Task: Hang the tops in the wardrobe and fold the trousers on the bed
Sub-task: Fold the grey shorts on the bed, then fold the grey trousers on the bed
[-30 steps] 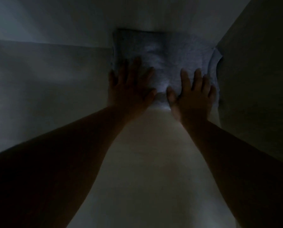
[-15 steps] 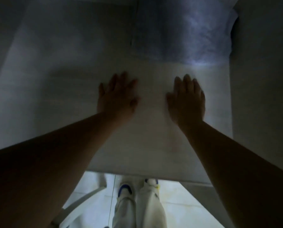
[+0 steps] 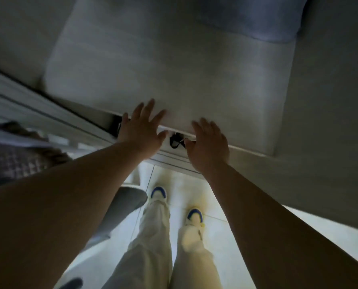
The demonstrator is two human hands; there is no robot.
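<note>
A folded grey-blue garment point(image 3: 257, 17) lies at the back right of a white wardrobe shelf point(image 3: 174, 76). My left hand point(image 3: 141, 131) hovers over the shelf's front edge with its fingers spread and straight, holding nothing. My right hand point(image 3: 209, 146) is beside it at the same edge, fingers relaxed and empty. Both hands are well in front of the garment. A small dark item point(image 3: 176, 140) shows below the shelf edge between my hands; what it is cannot be told.
The wardrobe's side wall point(image 3: 330, 101) rises at the right. A sliding-door track point(image 3: 48, 113) runs along the left. Patterned clothing point(image 3: 17, 159) hangs at the far left. Below are a pale tiled floor point(image 3: 194, 184), my legs in light trousers and white-blue shoes point(image 3: 158, 191).
Both hands have drawn back from the folded garment to the shelf's front edge. The view has tilted down, so the floor and my legs now show.
</note>
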